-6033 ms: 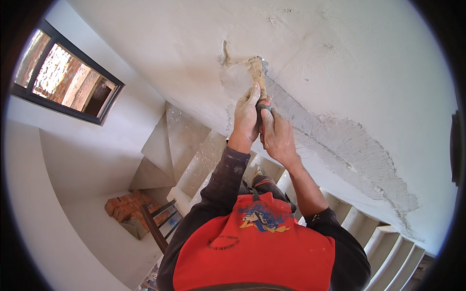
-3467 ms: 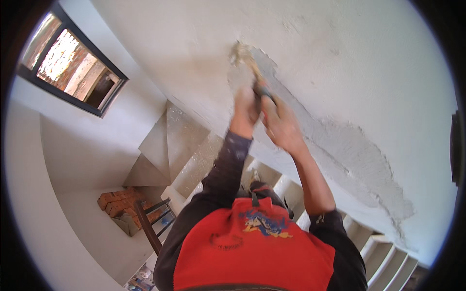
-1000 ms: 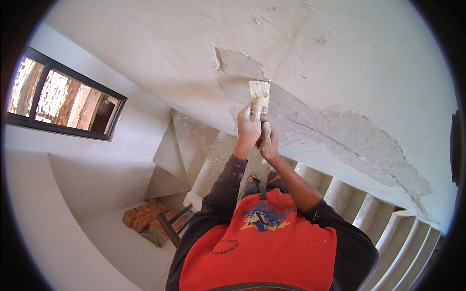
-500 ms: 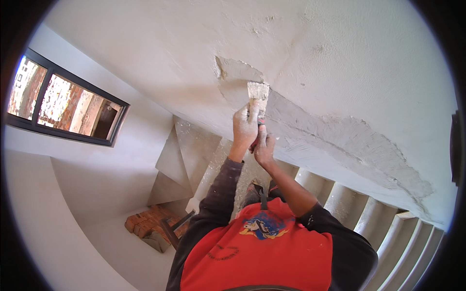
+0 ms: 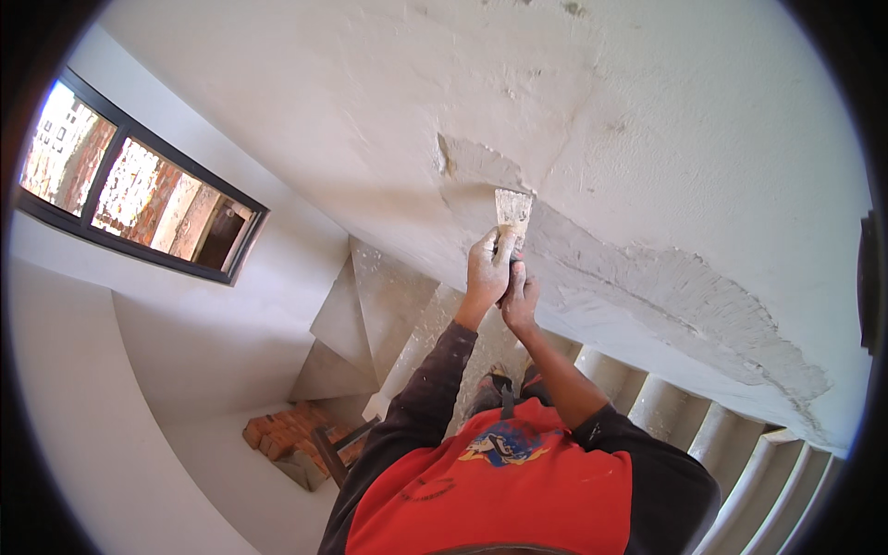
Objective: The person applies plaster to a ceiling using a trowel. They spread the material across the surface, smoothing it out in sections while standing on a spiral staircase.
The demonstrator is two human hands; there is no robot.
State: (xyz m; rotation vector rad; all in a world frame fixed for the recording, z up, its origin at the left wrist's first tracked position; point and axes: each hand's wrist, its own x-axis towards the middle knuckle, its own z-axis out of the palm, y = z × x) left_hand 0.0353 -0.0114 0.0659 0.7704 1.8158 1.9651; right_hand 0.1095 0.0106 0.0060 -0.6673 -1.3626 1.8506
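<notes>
A putty knife [image 5: 514,211], its blade crusted with pale plaster, is held up to the wall with the blade at the upper edge of a rough grey patch [image 5: 638,268]. My left hand [image 5: 487,275], dusted white, grips it just below the blade, with the thumb laid up along the tool. Lower on the handle, close against the left, my right hand [image 5: 521,298] is wrapped round it. Most of the handle is hidden by my fingers; a bit of red and black shows between them.
Concrete stairs [image 5: 666,407] run along the foot of the plastered wall [image 5: 388,139]. Bricks [image 5: 296,433] are stacked at lower left, beside a dark metal bar [image 5: 328,453]. A dark-framed window [image 5: 153,190] is set in the left wall.
The whole view has shifted, so the wall, window and hands appear lower and a little to the right. Both hands keep their grip, and the blade stays near the same patch edge.
</notes>
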